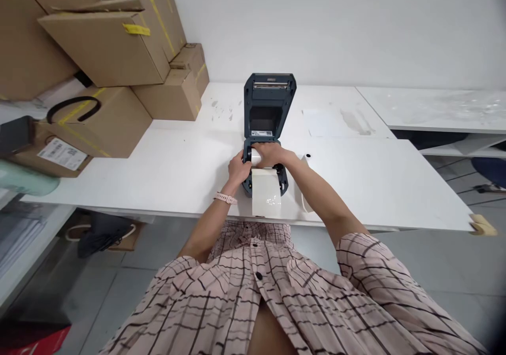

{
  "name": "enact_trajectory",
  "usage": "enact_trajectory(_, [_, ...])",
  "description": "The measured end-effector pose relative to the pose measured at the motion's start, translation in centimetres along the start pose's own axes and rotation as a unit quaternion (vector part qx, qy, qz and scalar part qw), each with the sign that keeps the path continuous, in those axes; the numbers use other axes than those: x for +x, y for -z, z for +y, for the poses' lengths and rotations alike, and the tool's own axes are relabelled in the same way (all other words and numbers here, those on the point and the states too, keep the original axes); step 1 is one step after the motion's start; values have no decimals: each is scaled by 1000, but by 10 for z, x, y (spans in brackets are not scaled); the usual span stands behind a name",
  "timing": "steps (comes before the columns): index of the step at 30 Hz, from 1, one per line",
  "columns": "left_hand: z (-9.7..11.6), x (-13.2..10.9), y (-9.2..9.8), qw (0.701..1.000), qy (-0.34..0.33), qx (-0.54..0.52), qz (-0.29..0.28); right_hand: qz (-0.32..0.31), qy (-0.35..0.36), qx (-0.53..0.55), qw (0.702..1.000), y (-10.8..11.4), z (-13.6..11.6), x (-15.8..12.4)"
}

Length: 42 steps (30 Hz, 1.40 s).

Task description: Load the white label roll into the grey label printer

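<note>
A dark blue label printer (269, 107) stands on the white table with its lid raised. Inside it sits a white label roll (256, 157), and a strip of label paper (266, 194) runs out of the front toward the table edge. My left hand (239, 168), with a pink watch band at the wrist, is closed on the printer's left side, fingertips by the roll's end. Reaching in from the right, my right hand (269, 154) is closed over the roll, hiding much of it. Partly behind my right forearm lies a white strip or roll (305, 191).
Cardboard boxes (106, 49) are stacked on the left, with a black strap (73, 102) and a green cylinder (29, 178) near them. A paper sheet (322, 123) lies right of the printer. The table's right corner has a tan guard (483, 225). A white wall rises behind.
</note>
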State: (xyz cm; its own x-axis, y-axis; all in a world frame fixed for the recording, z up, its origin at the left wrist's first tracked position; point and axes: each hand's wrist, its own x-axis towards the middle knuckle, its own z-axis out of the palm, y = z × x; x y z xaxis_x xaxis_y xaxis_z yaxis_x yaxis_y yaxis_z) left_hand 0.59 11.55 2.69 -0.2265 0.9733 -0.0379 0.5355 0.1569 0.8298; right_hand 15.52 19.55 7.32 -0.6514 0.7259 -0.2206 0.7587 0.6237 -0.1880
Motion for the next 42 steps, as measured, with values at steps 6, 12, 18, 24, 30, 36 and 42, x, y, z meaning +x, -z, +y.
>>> enact_trajectory(6, [1, 1, 1, 1000, -8, 6, -4, -1, 119, 180, 976, 41, 21, -44])
enact_trajectory(12, [-1, 1, 0, 1000, -4, 1, -5, 175, 122, 298, 930, 69, 67, -110])
enact_trajectory(18, [-4, 2, -3, 999, -14, -47, -4, 319, -43, 341, 883, 22, 118, -77])
enact_trajectory(24, [-8, 5, -4, 998, -12, -56, 1, 264, -118, 364, 885, -22, 138, -34])
enact_trajectory(30, [-10, 5, -4, 999, -12, -53, -2, 218, -106, 444, 863, -35, 163, -59])
enact_trajectory(36, [-7, 3, -4, 999, -14, -39, 3, 226, -104, 548, 799, -70, 181, -117])
enact_trajectory(42, [-7, 2, -4, 998, -15, -53, 4, 221, -72, 602, 764, -86, 128, -117])
